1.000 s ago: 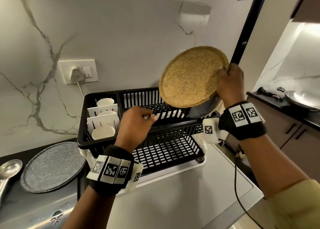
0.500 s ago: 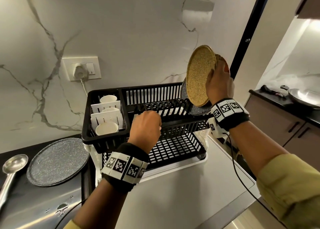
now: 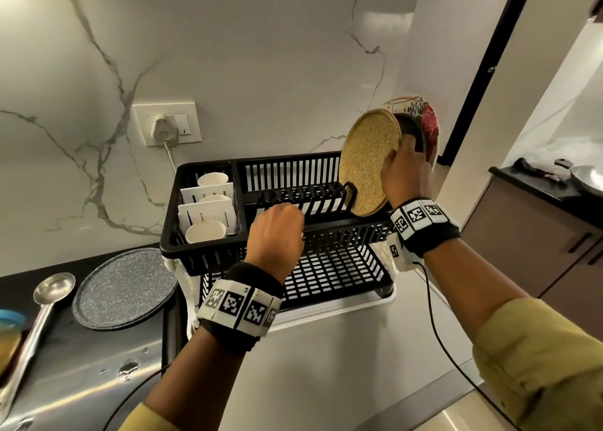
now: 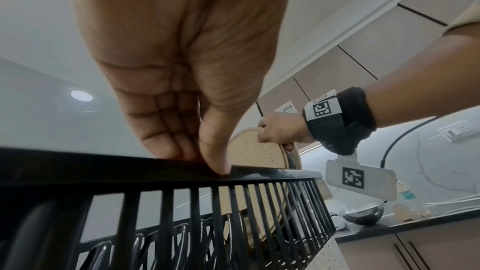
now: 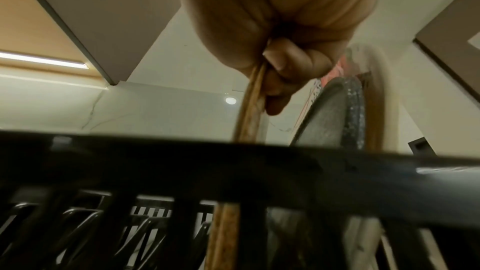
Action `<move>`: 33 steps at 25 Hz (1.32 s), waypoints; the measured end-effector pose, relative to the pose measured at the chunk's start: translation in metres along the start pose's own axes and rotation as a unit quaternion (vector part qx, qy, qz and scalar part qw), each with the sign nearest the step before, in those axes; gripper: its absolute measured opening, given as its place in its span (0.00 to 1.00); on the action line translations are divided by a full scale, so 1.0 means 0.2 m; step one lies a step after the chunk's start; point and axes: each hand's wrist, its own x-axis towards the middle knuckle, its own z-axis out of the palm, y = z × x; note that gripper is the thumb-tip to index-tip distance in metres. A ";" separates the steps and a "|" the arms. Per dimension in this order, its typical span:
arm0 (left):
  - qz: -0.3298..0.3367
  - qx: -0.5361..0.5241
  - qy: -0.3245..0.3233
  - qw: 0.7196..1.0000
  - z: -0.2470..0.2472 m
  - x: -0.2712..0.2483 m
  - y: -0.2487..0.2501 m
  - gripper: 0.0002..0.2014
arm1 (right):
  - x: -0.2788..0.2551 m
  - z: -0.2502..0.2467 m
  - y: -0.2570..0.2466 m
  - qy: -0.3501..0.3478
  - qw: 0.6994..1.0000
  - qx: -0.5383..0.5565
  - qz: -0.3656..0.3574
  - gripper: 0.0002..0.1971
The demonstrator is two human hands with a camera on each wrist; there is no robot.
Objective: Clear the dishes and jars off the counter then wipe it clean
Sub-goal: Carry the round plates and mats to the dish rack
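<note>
Marble-veined wall and dark counter (image 3: 19, 284) frame the scene; the two-tier black dish rack (image 3: 228, 251) stands at centre on a white drip tray. Cabinets carrying a steel pan lie at 3 o'clock.

On the counter at 8 o'clock of the rack lie a speckled grey plate (image 3: 124, 288) and, beyond it at 9 o'clock, a steel ladle (image 3: 54, 288) — both judged still to be cleared. White cups (image 3: 205, 231) sit in the rack's cutlery compartment at its 9 o'clock end.

The tan speckled plate (image 3: 370, 163) stands on edge, nearly upright, at the 3 o'clock end of the upper tier, its lower rim down among the plate dividers. Behind it, toward 2 o'clock, a dark speckled plate and a floral plate (image 3: 429, 127) already stand racked.

The right hand (image 3: 404, 173) pinches the tan plate's rim, thumb on one face and curled fingers on the other. The left hand (image 3: 275, 235) grips the rack's front rail, fingers curled over it and thumb pressed to its edge — apparently steadying the rack.

Governing relation: the plate's face runs parallel to the divider slots, directly below the right hand, so release needs only a seated lower rim. The left hand is the nearer to the counter's grey plate.
</note>
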 end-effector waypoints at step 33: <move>-0.424 -0.093 0.184 0.882 -0.19 -1.64 -1.54 0.06 | -1.69 1.05 -1.34 -0.414 0.896 0.148 -0.055 0.08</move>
